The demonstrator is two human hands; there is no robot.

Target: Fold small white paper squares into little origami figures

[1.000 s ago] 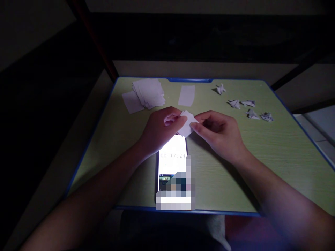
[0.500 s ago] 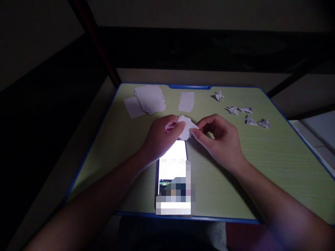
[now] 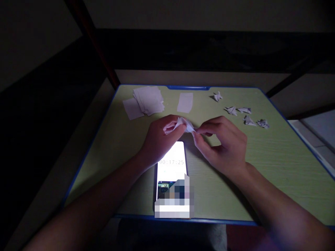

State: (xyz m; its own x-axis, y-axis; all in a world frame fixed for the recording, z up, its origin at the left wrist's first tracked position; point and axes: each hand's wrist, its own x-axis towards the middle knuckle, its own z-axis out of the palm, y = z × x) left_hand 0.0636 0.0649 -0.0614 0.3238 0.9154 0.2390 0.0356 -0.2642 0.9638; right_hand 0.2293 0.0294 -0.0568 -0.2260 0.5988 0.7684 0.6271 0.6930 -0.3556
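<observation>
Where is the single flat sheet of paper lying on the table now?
In the head view, the single sheet lies near the table's far edge, right of the paper stack, just beyond both hands.

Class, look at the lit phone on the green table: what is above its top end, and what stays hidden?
Both hands, left hand and right hand, pinch a small folded paper above the phone. The phone's top edge is covered by the left hand.

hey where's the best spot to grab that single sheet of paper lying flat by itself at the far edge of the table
The single sheet lies flat with nothing on it, apart from the paper stack. Probably press fingers on its near short edge, slide it towards you, then pinch that edge from above.
</observation>
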